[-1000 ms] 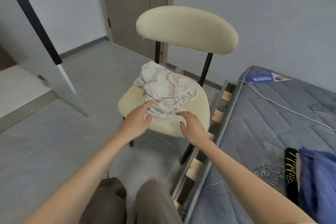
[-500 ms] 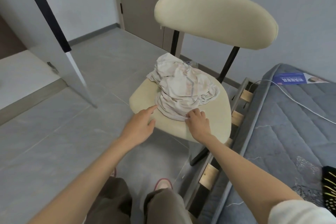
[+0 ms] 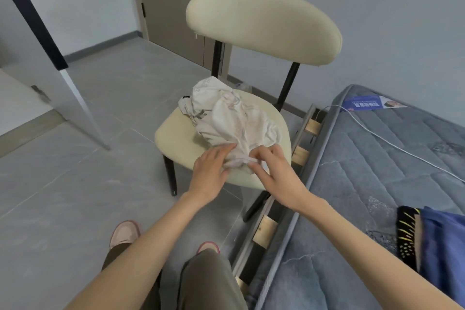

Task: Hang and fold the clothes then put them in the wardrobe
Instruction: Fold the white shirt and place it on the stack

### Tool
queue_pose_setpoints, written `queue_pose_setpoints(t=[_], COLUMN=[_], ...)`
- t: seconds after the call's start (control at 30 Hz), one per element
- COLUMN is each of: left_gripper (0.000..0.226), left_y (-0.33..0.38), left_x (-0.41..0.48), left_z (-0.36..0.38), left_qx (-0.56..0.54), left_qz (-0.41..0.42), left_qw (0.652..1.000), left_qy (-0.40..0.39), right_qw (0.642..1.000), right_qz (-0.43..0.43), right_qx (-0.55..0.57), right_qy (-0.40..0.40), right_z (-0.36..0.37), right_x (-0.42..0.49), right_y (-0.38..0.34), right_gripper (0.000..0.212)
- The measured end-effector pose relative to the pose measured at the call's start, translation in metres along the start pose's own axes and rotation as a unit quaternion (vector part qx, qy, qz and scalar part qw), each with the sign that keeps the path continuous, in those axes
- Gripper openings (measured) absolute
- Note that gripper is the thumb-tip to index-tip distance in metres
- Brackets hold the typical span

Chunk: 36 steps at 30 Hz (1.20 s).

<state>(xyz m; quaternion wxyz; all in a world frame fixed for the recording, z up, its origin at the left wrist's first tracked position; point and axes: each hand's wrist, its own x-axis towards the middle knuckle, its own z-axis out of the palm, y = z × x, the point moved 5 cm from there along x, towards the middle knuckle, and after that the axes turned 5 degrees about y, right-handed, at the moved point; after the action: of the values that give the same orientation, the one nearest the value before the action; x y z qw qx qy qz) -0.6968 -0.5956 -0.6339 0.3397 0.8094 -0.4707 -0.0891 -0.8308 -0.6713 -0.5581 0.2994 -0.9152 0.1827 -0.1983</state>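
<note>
— Both hands are on the cloth, then?

— Yes. The person's left hand (image 3: 210,171) lays its fingers over the near bunch of the garment (image 3: 234,121), and the thumb closes in from underneath, so it grips a fold. The right hand (image 3: 274,176) pinches the hem between thumb and forefinger, with its other fingers spread loose.

— And where does the garment lie?

— It is crumpled in a heap on the cream seat of the chair (image 3: 176,138), from the middle of the seat to its front edge. It is pale, with faint stripes and a small dark tag at the far left.

— What stands round the chair?

— Just to its right is the bed frame (image 3: 264,229), with wooden slats showing, and on that a grey quilted mattress (image 3: 364,184). A white cable (image 3: 402,151) runs across the mattress from near a blue leaflet (image 3: 364,104) at the far corner. A blue cloth (image 3: 442,246) lies at the right edge.

— And below the arms?

— Two pink shoes (image 3: 124,233) on the grey floor (image 3: 63,209), and legs in olive trousers.
</note>
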Motion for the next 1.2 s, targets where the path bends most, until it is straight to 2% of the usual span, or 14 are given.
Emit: queue_pose_setpoints(t=[0.1,0.2,0.3,0.4,0.47,0.53,0.6,0.7,0.8,0.93,1.03,1.13,1.2], left_gripper=[0.028,0.02,0.008,0.01,0.009,0.012,0.025,0.039,0.033,0.025,0.023,0.031,0.03], left_y=[0.009,0.015,0.023,0.035,0.05,0.07,0.09,0.117,0.137,0.151,0.144,0.136,0.134], left_x=[-0.001,-0.005,-0.014,-0.025,-0.033,-0.044,-0.056,-0.073,-0.085,-0.098,-0.107,-0.116,-0.12], left_z=[-0.01,-0.03,-0.061,-0.092,-0.116,-0.141,-0.168,-0.202,-0.23,-0.262,-0.282,-0.301,-0.313], left_qx=[0.009,0.042,0.019,-0.028,-0.013,0.027,0.079,0.229,0.275,0.244,0.205,0.145,0.088], left_qz=[0.015,0.055,0.042,0.009,0.02,0.058,0.1,0.129,0.132,0.151,0.139,0.121,0.091], left_qw=[0.998,0.995,0.995,0.992,0.991,0.988,0.981,0.954,0.936,0.937,0.957,0.969,0.972], left_qy=[0.055,0.066,0.091,0.119,0.133,0.14,0.145,0.147,0.173,0.2,0.149,0.158,0.2], right_qw=[0.998,0.994,0.993,0.99,0.988,0.986,0.984,0.982,0.982,0.987,0.99,0.989,0.986], right_qz=[0.017,0.025,0.025,0.025,0.017,0.007,0.001,-0.024,-0.052,-0.048,-0.039,-0.033,-0.058], right_qx=[0.058,0.082,0.076,0.077,0.069,0.058,0.042,0.002,-0.045,-0.068,-0.111,-0.144,-0.155], right_qy=[0.034,0.062,0.086,0.115,0.137,0.157,0.173,0.19,0.174,0.139,0.073,0.03,0.028], right_z=[-0.018,-0.032,-0.046,-0.064,-0.079,-0.097,-0.116,-0.148,-0.17,-0.187,-0.187,-0.179,-0.171], right_x=[-0.004,-0.006,-0.009,-0.01,-0.012,-0.014,-0.017,-0.023,-0.031,-0.044,-0.051,-0.055,-0.053], right_y=[-0.012,-0.024,-0.04,-0.056,-0.069,-0.083,-0.096,-0.119,-0.139,-0.158,-0.167,-0.173,-0.181], right_gripper=[0.007,0.006,0.006,0.009,0.011,0.011,0.011,0.007,0.006,0.044,0.061,0.056,0.036])
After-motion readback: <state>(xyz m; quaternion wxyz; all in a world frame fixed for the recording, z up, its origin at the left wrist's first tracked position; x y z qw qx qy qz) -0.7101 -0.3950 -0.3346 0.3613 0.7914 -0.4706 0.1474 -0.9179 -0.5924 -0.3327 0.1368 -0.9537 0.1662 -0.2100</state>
